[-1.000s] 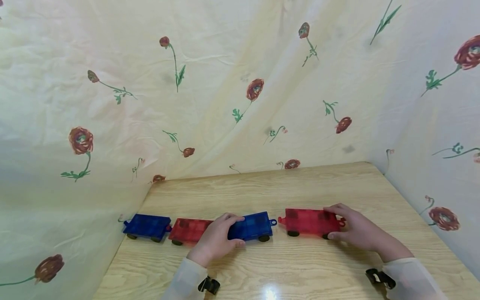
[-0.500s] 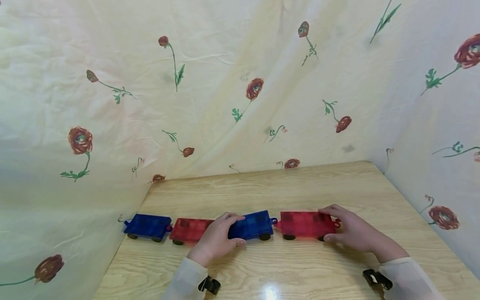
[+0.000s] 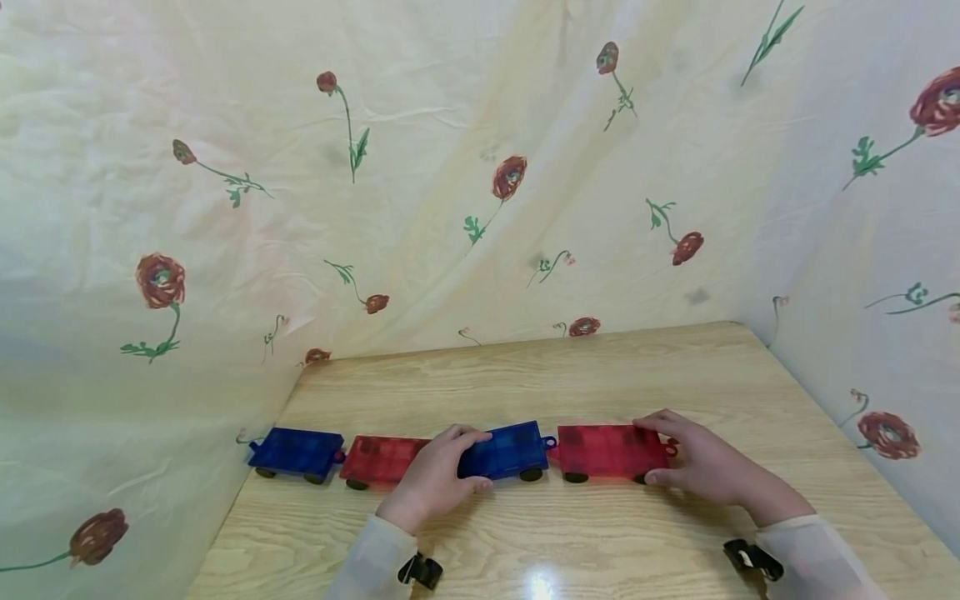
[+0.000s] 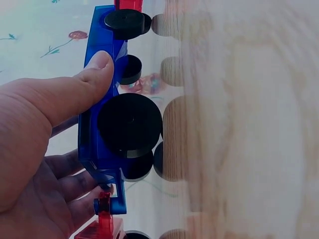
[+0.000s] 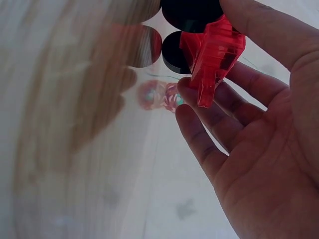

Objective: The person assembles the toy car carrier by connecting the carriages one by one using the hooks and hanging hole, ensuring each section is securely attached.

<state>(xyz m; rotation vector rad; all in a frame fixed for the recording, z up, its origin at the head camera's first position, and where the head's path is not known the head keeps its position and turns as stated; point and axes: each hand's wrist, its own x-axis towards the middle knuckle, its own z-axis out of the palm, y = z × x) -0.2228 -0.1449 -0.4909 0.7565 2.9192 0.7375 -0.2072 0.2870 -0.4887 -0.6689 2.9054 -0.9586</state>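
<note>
Several flat, see-through toy train cars on black wheels stand in a row on the wooden table. My left hand holds a blue toy train car by its left part, thumb on the near side and fingers over the far side. The right hand grips the right end of a red toy train car. Between these two, the blue loop and the red hook overlap. In the right wrist view, the red car's end sits between thumb and fingers. Farther left are another red car, partly hidden by my left hand, and a blue car.
The leftmost blue car stands by the table's left edge. A pale cloth with printed red flowers hangs behind and on both sides of the wooden table. Black bands are worn at both wrists.
My right hand has moved left with the red car, bringing its hook from apart to the blue car's loop. The left hand has stayed almost still.
</note>
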